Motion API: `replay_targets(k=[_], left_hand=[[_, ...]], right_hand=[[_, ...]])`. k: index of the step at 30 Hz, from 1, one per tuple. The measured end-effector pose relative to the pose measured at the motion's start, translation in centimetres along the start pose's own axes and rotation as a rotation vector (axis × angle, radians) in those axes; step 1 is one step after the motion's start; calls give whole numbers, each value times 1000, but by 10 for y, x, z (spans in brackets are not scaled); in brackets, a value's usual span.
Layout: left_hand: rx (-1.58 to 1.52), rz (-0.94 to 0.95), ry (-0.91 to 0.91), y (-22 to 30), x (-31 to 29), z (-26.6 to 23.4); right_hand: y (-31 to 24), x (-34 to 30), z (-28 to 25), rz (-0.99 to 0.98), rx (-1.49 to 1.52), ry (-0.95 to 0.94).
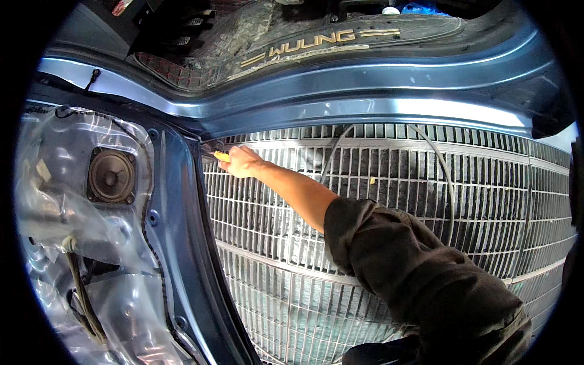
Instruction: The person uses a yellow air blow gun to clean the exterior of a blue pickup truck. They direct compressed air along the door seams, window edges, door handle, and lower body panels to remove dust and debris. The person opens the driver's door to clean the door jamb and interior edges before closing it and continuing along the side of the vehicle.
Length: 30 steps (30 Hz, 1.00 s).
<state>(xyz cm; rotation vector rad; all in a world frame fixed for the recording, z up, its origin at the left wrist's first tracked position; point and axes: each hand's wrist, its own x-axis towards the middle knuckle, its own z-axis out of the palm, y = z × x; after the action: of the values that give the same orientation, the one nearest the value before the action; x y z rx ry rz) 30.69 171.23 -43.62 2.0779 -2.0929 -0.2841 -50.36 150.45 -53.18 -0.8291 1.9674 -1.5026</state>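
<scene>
My right arm reaches in from the lower right, its dark sleeve pushed up to the elbow. At its end, my right hand [243,162] is closed around a small yellow-handled tool [222,156]. The tool's far end is too dark and small to make out. Hand and tool are low by the corner where the opened blue car door [177,201] meets the blue door sill [340,118]. Below them lies a metal floor grating [389,176]. My left hand is out of the picture.
Clear plastic film [67,225] covers the door's inner side around a round speaker [112,176]; a loose strap [82,292] hangs below it. A grey cable [447,176] runs across or under the grating. Inside the car are a floor mat [280,52] and pedals [193,22].
</scene>
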Motion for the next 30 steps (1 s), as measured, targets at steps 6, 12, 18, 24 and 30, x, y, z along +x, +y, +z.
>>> replay_targets(k=[6, 12, 18, 24, 30], left_hand=[[-336, -220, -73, 45, -10, -5], [-215, -40, 33, -15, -1, 9], [-703, -308, -50, -19, -2, -1], [-742, -436, 38, -50, 4, 1], [-587, -296, 19, -19, 5, 7]], right_hand=[[5, 16, 9, -6, 17, -4], [0, 22, 10, 29, 79, 103], [11, 0, 3, 272, 657, -231], [36, -39, -7, 294, 901, -607], [47, -81, 0, 293, 812, -879]])
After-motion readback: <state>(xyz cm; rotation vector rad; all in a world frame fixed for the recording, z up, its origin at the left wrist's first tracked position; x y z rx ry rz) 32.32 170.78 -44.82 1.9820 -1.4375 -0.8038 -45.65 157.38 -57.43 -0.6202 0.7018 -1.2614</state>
